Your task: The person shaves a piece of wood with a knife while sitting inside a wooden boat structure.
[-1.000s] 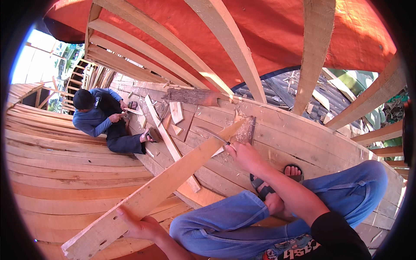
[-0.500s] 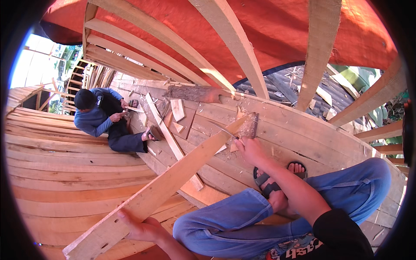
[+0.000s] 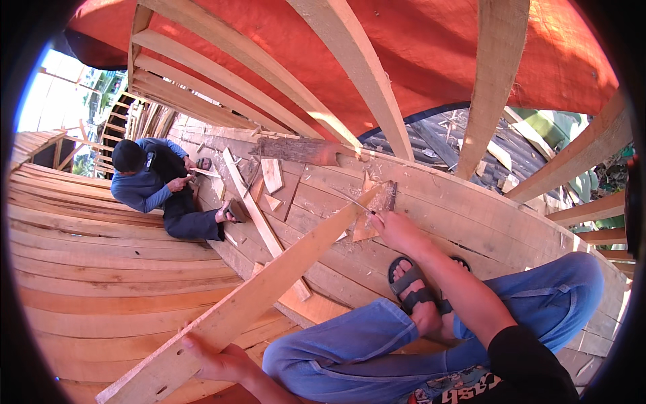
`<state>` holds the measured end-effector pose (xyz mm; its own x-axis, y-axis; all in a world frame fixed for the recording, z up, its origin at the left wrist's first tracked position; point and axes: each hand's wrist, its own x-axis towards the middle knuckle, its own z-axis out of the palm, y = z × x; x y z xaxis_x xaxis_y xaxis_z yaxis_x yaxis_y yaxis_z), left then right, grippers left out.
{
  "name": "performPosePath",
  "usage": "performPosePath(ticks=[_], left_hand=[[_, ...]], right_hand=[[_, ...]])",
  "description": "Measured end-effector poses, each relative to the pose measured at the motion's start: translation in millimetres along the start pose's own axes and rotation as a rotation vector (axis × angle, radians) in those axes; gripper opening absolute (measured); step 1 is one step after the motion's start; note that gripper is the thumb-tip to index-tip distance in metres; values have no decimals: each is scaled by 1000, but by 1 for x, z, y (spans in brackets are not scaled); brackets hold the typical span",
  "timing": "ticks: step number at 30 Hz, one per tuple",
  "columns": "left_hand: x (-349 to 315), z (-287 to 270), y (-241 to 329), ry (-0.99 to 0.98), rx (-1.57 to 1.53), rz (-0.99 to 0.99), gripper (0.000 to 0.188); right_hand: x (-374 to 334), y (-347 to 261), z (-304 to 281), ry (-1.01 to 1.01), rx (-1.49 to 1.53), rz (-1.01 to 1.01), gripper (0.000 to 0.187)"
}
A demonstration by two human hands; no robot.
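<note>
A long flat wooden plank (image 3: 262, 286) slants from the lower left up to the middle, tapering at its far end. My left hand (image 3: 219, 358) is closed around its lower edge near the broad end. My right hand (image 3: 398, 232) grips the dark handle of a knife (image 3: 351, 198), whose thin curved blade points left across the plank's tapered end. Whether the edge touches the wood I cannot tell. Beneath that tip lies a small wooden block (image 3: 385, 198) on the floor, with shavings around it.
Another person (image 3: 151, 182) sits at the left, working on a piece of wood. A narrow batten (image 3: 259, 212), offcuts (image 3: 272, 175) and a bark-edged slab (image 3: 299, 149) lie on the plank floor. Curved ribs (image 3: 494, 81) rise before an orange tarp (image 3: 431, 54).
The plank's tapered end has dropped slightly toward me, baring more of the block. My right hand with the knife has moved a little to the right. My left hand keeps its hold.
</note>
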<state>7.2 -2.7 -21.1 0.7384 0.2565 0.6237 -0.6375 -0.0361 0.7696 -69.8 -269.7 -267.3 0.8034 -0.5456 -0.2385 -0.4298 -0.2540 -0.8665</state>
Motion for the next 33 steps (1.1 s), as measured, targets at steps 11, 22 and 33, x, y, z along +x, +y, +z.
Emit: performPosePath(ticks=[11, 22, 33], left_hand=[[2, 2, -3, 11, 11, 97, 68], [6, 0, -8, 36, 64, 50, 63], [8, 1, -7, 26, 53, 71, 68]], right_hand=[[-1, 18, 14, 64, -15, 5, 45], [-5, -17, 9, -27, 57, -75, 47], [6, 2, 2, 41, 38, 58, 46]])
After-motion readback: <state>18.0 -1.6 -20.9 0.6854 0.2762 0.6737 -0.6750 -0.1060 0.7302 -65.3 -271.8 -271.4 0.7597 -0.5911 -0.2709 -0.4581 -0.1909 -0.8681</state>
